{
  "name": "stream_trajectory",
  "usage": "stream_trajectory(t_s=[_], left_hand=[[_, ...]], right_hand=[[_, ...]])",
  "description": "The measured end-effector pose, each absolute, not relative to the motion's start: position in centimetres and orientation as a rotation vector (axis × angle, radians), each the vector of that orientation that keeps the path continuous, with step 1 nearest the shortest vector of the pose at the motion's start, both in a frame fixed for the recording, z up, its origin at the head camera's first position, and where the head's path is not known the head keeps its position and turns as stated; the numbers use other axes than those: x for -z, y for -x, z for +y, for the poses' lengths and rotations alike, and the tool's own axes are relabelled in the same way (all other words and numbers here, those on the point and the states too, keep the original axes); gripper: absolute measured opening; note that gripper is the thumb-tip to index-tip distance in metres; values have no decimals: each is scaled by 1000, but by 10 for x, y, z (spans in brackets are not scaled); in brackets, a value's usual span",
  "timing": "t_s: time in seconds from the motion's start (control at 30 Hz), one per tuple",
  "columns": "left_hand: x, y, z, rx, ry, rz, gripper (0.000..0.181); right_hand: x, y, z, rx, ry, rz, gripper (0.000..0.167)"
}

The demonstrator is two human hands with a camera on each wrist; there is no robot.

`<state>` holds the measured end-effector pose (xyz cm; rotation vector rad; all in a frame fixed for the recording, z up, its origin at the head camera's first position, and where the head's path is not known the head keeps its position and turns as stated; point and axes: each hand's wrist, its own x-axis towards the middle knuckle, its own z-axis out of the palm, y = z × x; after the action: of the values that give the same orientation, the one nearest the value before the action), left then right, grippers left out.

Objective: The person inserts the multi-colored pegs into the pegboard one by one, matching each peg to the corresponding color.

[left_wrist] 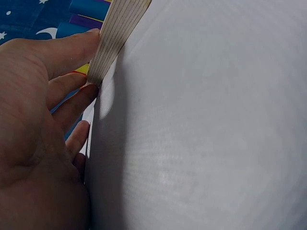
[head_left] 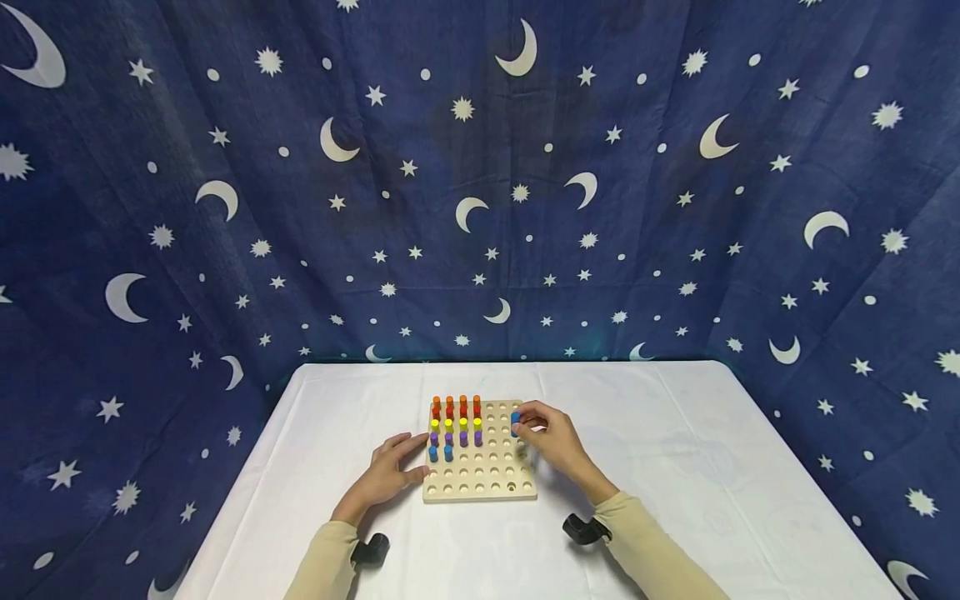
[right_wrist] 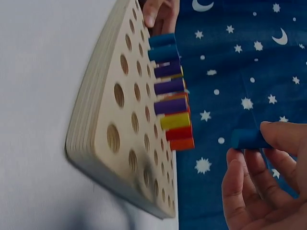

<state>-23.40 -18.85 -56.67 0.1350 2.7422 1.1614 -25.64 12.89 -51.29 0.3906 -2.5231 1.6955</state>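
Note:
A wooden pegboard point(head_left: 471, 479) with rows of round holes lies on the table. Rows of orange pegs point(head_left: 462, 400), red, yellow pegs point(head_left: 448, 425) and purple pegs point(head_left: 463, 439) fill its far left part, and two blue pegs point(head_left: 447, 453) stand in front of them. My right hand point(head_left: 555, 437) pinches another blue peg point(right_wrist: 248, 139) between thumb and fingers, above the board's right side and apart from the holes. At the left edge, my left hand point(head_left: 386, 473) rests with extended fingers and thumb point(left_wrist: 72, 50) touching the board.
White cloth point(head_left: 645, 467) covers the table around the board. Behind it hangs a dark blue curtain point(head_left: 480, 267) with moons and stars. A black wrist mount point(head_left: 371, 551) sits on each forearm, near the cloth.

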Motion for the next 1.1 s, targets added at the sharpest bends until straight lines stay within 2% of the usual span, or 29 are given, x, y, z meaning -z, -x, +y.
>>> stream_trajectory(t_s=[0.37, 1.1], left_hand=[[568, 234, -189, -1143, -126, 2746, 63], [567, 234, -190, -1166, -149, 2744, 62]], right_hand=[[516, 253, 102, -1708, -542, -2477, 22], [539, 248, 62, -1714, -538, -2571, 20]])
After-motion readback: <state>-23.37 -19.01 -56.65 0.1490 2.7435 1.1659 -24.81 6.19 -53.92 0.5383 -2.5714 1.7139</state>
